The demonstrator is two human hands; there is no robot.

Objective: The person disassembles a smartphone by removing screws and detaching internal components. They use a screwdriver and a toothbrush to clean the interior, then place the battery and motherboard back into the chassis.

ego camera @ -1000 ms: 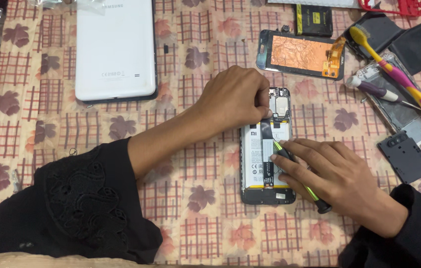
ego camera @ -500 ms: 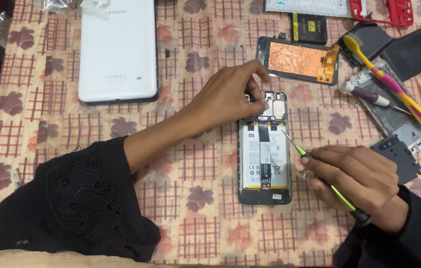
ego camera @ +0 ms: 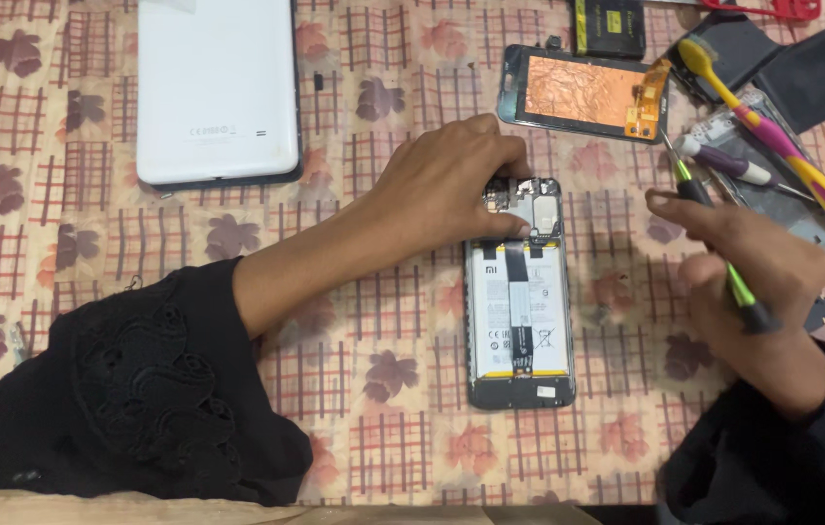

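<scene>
on the checked tabletop [ego camera: 354, 457] the opened phone [ego camera: 519, 321] lies face down with its battery exposed, and the left hand [ego camera: 451, 185] rests on its upper end, fingers curled at the camera area, gripping nothing that shows. compared with half a second ago, the right hand [ego camera: 753, 282], closed round the green screwdriver [ego camera: 723, 262], has lifted off the phone toward the scattered tools on the right, so the tip no longer touches the board.

Black sleeves, the left seemingly lace-patterned; bare hands [ego camera: 451, 190].
</scene>
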